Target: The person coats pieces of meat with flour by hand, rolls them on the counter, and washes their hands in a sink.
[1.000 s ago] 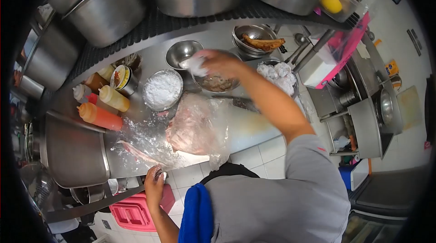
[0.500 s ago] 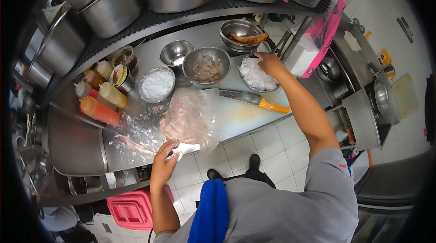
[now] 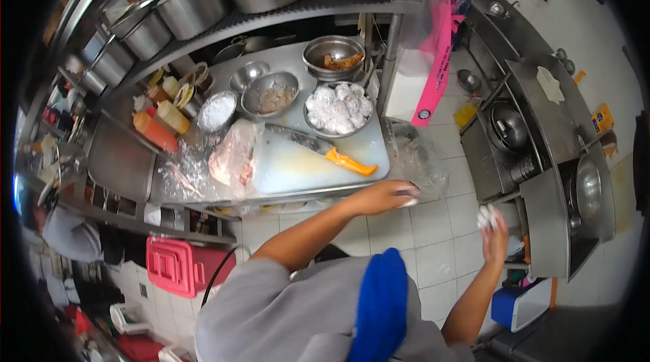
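My left hand (image 3: 389, 197) hangs in the air past the front edge of the counter, fingers loosely bent with white powder on the tips; no object shows in it. It is nearest a clear plastic bag (image 3: 423, 162) hanging by the counter's right end. Farther right, over the floor, my right hand (image 3: 495, 230) is raised with bent, powder-coated fingers, holding nothing I can see. On the white cutting board (image 3: 311, 169) lies a knife with an orange handle (image 3: 350, 161). Behind it stands a bowl of white-coated pieces (image 3: 338, 108). Bagged raw meat (image 3: 233, 154) rests left of the board.
Bowls of white powder (image 3: 217, 111) and wet, pale pieces (image 3: 274, 96) stand farther back, beside squeeze bottles (image 3: 154, 132). A metal shelf with pots (image 3: 193, 10) overhangs the counter. A second steel counter (image 3: 535, 91) is at right, and a red bin (image 3: 179, 267) at lower left.
My body and view have turned right. The right hand has left the bowl of coated pieces and swung out over the floor. My left hand has moved from beside the bagged meat to the right.
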Action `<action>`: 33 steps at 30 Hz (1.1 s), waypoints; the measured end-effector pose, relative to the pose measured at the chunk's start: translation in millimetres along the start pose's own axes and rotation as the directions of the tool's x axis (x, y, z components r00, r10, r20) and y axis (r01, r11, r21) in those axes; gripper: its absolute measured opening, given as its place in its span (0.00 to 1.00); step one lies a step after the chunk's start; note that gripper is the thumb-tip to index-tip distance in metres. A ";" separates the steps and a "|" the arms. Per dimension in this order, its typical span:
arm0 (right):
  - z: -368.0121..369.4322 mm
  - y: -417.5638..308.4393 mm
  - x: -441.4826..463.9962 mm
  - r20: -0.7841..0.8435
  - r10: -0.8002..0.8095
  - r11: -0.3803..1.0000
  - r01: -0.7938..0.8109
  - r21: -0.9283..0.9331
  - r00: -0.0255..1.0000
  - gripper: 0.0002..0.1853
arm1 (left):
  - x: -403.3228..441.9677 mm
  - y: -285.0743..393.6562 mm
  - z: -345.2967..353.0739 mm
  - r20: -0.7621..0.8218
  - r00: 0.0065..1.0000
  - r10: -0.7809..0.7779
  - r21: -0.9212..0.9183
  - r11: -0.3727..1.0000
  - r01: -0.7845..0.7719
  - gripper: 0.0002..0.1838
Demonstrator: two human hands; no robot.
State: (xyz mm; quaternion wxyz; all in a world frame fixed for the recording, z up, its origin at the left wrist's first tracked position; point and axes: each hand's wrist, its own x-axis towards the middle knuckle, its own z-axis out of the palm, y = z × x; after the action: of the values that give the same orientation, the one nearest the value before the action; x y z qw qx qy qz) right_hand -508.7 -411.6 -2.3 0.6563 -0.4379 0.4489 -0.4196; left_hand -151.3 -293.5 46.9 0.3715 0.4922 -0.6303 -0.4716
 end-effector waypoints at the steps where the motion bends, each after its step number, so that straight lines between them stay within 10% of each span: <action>1: -44.5 9.7 -15.8 -0.043 0.027 0.995 -0.023 0.093 0.999 0.21 | 33.7 -7.1 24.1 0.049 0.998 0.048 0.040 0.998 -0.050 0.17; 7: -233.7 30.8 -22.6 -0.261 -0.046 0.902 0.153 0.404 0.964 0.25 | 162.7 -14.7 121.7 0.291 0.952 0.092 -0.067 0.995 -0.076 0.20; 9: -308.3 50.6 -15.1 -0.102 -0.171 0.833 0.199 0.516 0.980 0.24 | 196.0 -18.3 145.3 0.300 0.954 0.006 -0.002 1.000 -0.006 0.21; 10: -313.9 34.4 1.7 -0.209 -0.134 0.815 0.228 0.533 0.969 0.22 | 212.6 -12.9 153.7 0.366 0.911 -0.190 -0.084 0.968 0.236 0.19; 18: -427.5 -79.8 98.2 -0.584 -0.053 0.738 0.426 0.523 0.810 0.16 | 430.4 -43.0 220.8 0.375 0.852 -0.365 -0.235 0.852 0.468 0.17; 29: -600.2 -221.3 222.5 -0.630 -0.077 0.776 0.444 0.449 0.772 0.14 | 771.8 113.0 390.0 0.497 0.865 -0.064 -0.544 0.754 0.368 0.19; 33: -688.4 -252.2 311.8 -0.520 -0.090 0.783 0.383 0.490 0.849 0.15 | 875.0 87.2 476.0 0.145 0.989 -0.015 -0.082 0.996 0.027 0.22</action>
State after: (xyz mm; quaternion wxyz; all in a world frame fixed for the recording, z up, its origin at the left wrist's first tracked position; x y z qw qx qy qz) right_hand -1130.6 -909.0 21.5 0.5685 -0.1574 0.3848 -0.7099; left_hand -828.3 -1027.9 1.3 0.3405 0.4474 -0.6299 -0.5358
